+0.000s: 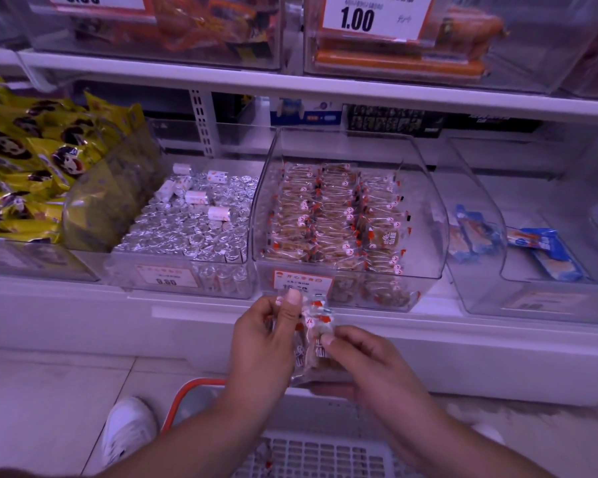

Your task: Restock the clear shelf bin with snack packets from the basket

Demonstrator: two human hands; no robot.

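Down low, both hands hold a small stack of clear-wrapped snack packets [313, 343] just in front of the clear shelf bin [425, 188], below its rim. The left hand [263, 343] has its fingers curled round the stack's left side, thumb pressed up the front; the right hand [366, 367] pinches the stack's right edge with thumb and fingers clamped on the crinkly film. How many packets are in the stack is hard to tell, since the hands cover most of it. The bin, curved glossy plastic, already carries neat rows of the same brown biscuits with red-and-white wrapper ends; its orange price label [302, 282] is partly hidden behind the left thumb. The basket [194, 391], pale lattice plastic with an orange handle, is cut off by the bottom edge and mostly covered by the forearms. A neighbouring bin holds foil-wrapped rolls [187, 229].
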